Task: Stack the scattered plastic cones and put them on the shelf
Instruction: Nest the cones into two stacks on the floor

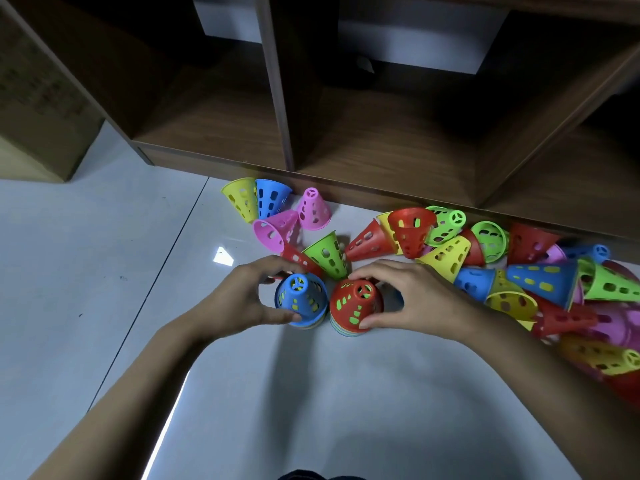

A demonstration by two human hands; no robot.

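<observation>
i'm watching the left hand (239,299) curling its fingers and thumb round the blue-topped stack (301,301), a short nest of cones standing on the floor (104,271) in front of the shelf (214,133) and its bottom edge. just beside it, with a thin gap between, the red-topped stack (356,303) is sitting in the same kind of grip from the right hand (419,299). loose cones (540,278) are lying tumbled behind both stacks and heaping up toward the floor's right side.

i'm judging the next move to be setting one stack on the other. the lower layers may be nesting loosely and dropping off on the lift, or a wrist may be clipping the tipped green cone (327,254) just behind.

a cardboard box (34,98) is sitting at far left. the pale, glossy floor is throwing back glare and looking slippery, so rims could skid. the dark wooden shelf is showing open compartments.
</observation>
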